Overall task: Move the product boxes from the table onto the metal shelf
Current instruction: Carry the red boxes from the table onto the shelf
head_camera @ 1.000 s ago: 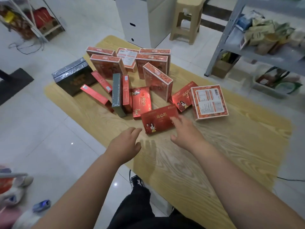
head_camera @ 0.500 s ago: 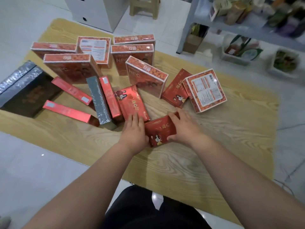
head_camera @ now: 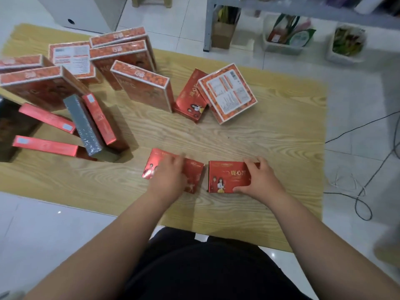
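Observation:
Two flat red product boxes lie side by side near the front edge of the wooden table. My left hand grips the left red box, fingers curled over its far edge. My right hand holds the right red box, thumb at its near edge and fingers over its far right corner. Several more boxes stand or lie further back: an upright orange-red box, a flat box with a white label and a small red box. The grey metal shelf stands behind the table at the right.
At the left stand several slim red boxes, a grey box and a dark box at the edge. Baskets sit under the shelf. Cables lie on the floor at the right. A white cabinet is behind.
Both hands came down onto two red boxes and drew them toward me and apart, to the table's front. The camera has tilted down and moved closer.

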Demonstrator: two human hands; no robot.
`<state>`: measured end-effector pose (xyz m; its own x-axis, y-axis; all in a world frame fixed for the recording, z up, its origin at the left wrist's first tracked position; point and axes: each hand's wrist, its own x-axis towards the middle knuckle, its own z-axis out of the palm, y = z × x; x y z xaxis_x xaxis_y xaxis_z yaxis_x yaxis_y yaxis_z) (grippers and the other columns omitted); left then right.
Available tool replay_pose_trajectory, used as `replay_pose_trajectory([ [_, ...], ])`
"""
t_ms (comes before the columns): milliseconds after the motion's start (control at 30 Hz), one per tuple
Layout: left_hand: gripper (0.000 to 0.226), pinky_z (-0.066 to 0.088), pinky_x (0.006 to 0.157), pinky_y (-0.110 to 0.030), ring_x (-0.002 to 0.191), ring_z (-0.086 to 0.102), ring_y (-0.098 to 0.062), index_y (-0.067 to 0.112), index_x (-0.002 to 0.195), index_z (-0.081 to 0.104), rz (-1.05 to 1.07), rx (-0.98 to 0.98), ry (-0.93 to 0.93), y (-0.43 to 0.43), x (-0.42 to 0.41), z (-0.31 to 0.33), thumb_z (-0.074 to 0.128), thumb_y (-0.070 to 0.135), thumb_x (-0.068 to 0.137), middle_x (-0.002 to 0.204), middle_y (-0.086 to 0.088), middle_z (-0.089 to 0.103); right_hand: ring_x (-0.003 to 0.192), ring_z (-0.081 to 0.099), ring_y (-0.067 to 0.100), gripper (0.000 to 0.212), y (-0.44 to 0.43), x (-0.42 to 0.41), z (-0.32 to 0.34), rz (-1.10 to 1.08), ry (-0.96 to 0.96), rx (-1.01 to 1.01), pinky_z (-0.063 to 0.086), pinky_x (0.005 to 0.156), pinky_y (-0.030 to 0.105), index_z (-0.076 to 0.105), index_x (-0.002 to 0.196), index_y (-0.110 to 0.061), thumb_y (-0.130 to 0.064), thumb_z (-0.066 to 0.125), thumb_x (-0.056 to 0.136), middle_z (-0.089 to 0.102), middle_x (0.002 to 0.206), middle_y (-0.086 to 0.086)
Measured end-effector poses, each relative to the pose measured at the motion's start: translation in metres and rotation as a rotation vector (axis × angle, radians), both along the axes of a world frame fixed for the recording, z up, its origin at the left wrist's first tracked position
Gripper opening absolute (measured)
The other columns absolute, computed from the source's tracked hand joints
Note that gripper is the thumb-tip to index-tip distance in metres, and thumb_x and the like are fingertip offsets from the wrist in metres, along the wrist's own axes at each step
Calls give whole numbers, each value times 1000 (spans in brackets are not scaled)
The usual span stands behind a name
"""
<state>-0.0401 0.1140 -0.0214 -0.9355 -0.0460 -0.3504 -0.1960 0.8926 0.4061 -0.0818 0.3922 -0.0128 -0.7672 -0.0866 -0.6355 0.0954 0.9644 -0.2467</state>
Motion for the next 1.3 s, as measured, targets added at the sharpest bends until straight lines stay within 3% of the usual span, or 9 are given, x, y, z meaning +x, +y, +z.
replay_pose_trajectory([
  [133,107,36,110,-46,128,42,-40,5,149,27,468,-124,-147,-39,-5,-14,79,51,68,138,-24,42,146,23,32,122,20,10,-5,-91,19,-48,31,117,47,13,156,-35,-58,87,62,8,159,10],
  [267,72,49,79,-37,96,60,-27,13,109,52,593,44,-322,-33,13,-20,87,51,58,113,-12,58,139,32,31,124,27,18,-16,-199,14,-157,31,116,45,11,158,-31,-53,88,63,26,152,11],
  [400,73,52,77,-38,92,61,-24,13,108,52,730,199,-297,-22,38,-16,92,45,56,104,-6,59,141,31,31,126,38,16,-23,-266,5,-199,29,118,44,14,158,-21,-51,90,61,29,153,12],
  [533,67,60,72,-44,76,67,-25,2,120,47,970,555,-239,-19,64,-4,86,31,74,91,-15,65,121,56,23,89,50,11,-26,-382,-36,-368,45,105,38,49,136,-14,-43,91,63,59,132,7],
  [667,63,61,70,-44,79,70,-27,2,127,38,1104,735,-142,-2,95,6,79,20,83,96,-16,63,104,65,20,69,44,12,-26,-412,-100,-551,51,97,39,49,133,-16,-31,85,77,66,118,2],
  [800,47,59,62,-35,79,69,-21,14,125,45,1203,732,-13,1,146,26,72,13,86,99,-7,64,95,65,16,52,18,12,-13,-351,-216,-666,53,95,38,48,131,-18,-21,76,87,65,115,2],
  [900,42,54,64,-37,67,60,-23,12,115,57,1284,800,32,-12,205,42,69,19,75,80,-11,60,99,67,20,53,-19,23,-1,-252,-295,-691,54,96,46,52,119,-23,-35,76,74,68,113,2],
  [1033,41,56,67,-41,71,57,-25,17,109,59,1497,833,159,-35,291,63,66,24,69,81,-14,58,96,68,21,49,-87,55,23,-66,-337,-721,55,93,49,53,115,-25,-37,70,70,69,111,5],
  [1300,20,49,66,-30,66,56,-17,21,98,57,1856,854,497,-64,473,92,54,13,80,80,-6,58,92,69,2,50,-252,181,67,379,-349,-806,57,81,26,52,123,-21,-35,80,83,68,112,-6],
])
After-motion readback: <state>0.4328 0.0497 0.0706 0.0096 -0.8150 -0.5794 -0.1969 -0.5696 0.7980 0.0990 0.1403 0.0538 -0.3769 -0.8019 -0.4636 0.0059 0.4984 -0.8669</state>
